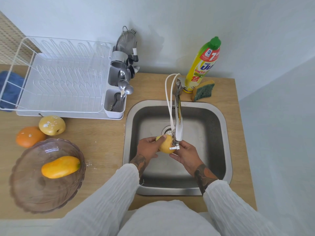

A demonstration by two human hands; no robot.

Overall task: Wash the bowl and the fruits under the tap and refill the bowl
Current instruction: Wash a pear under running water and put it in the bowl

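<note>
Both hands cup round yellow fruit; steel sink.

1. Bright, soft daylight fills the scene; shadows are faint.
2. Above the hands, the tap and sink rim carry mild glare.
3. Wide-angle distortion bends the bench edges and the wall far from the hands.
4. Focus is slightly soft throughout.
</note>
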